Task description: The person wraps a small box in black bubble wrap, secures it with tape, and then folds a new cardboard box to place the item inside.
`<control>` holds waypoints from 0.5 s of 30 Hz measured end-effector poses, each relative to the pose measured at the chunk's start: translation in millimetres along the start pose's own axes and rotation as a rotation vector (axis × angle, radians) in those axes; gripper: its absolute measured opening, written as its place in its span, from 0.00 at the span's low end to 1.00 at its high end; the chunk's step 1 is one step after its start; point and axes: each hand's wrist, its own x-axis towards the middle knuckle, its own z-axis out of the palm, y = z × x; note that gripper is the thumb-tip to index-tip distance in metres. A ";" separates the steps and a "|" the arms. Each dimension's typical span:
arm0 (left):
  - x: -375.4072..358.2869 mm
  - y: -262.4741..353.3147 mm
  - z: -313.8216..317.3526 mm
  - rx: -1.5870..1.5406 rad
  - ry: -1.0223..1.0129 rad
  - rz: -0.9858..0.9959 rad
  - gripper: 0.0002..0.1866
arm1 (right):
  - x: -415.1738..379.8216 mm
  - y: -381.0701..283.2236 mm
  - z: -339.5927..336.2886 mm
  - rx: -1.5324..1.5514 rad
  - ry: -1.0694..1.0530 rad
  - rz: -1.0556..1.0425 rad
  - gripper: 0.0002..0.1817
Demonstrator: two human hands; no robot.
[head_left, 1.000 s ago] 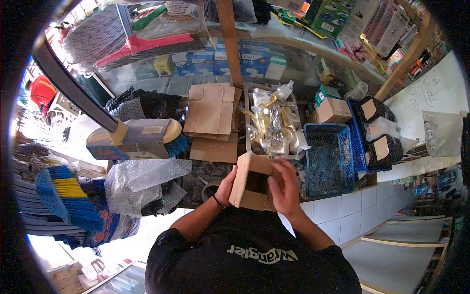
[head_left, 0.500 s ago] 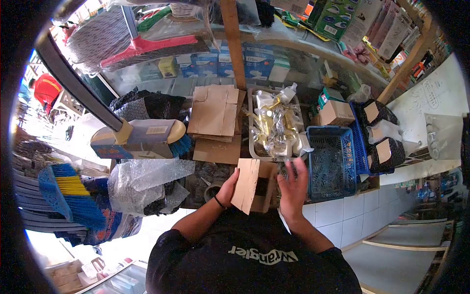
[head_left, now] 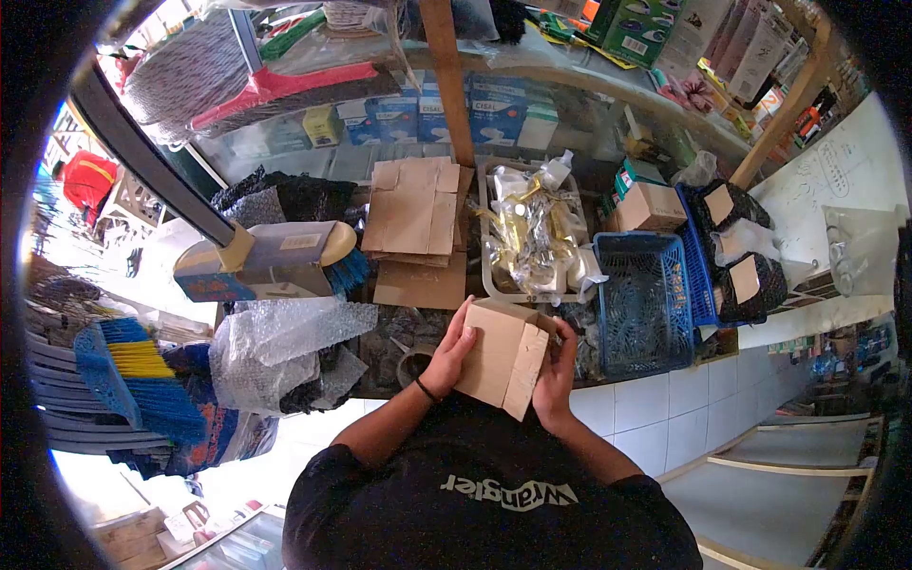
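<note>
A small brown cardboard box (head_left: 492, 347) is held in front of my chest between both hands. My left hand (head_left: 450, 355) grips its left side, with the thumb lying on the near face. On the opposite side, the fingers of my right hand (head_left: 558, 369) wrap round the edge beside a folded flap. What the box contains is hidden. Just beyond it stands a pale tray (head_left: 488, 271) heaped with gold and silver fittings (head_left: 527, 223) in clear plastic. Left of that tray lies a stack of flat cardboard pieces (head_left: 410, 209).
A blue plastic basket (head_left: 646, 356) is to the right of the tray, with black-wrapped packages (head_left: 750, 285) past it. Bubble wrap (head_left: 285, 332), a roll of tape (head_left: 415, 363) and a boxed broom (head_left: 275, 261) occupy the left side. Blue boxes (head_left: 497, 109) line the glass case behind.
My right hand has moved in from the right and now grips the box. The box has turned so a broad face shows, and its flap is folded over at the right.
</note>
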 end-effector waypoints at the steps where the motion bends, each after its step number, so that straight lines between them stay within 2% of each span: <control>1: -0.4 3.5 1.3 -0.001 0.004 -0.005 0.30 | -1.9 -4.1 2.7 0.080 0.030 0.024 0.21; 5: -2.2 0.1 -2.8 -0.020 0.049 -0.019 0.30 | 2.1 -5.3 2.0 0.215 0.130 0.103 0.19; 6: -2.5 1.1 -2.7 -0.028 0.066 -0.020 0.30 | 1.7 -15.5 -0.6 0.228 0.014 0.160 0.21; 9: -5.6 8.9 0.9 0.025 0.029 -0.009 0.29 | -4.4 -11.1 0.8 -0.050 -0.052 0.114 0.19; 10: -7.1 9.3 2.4 0.070 0.020 0.012 0.30 | -6.5 -5.8 3.3 0.025 -0.021 0.076 0.19; 13: -11.0 8.4 4.0 0.244 0.029 0.095 0.34 | -2.6 20.6 -0.4 -0.031 0.040 0.048 0.15; 15: -11.9 11.1 5.6 0.409 0.068 0.163 0.37 | -0.9 27.4 -4.1 0.094 0.007 0.189 0.16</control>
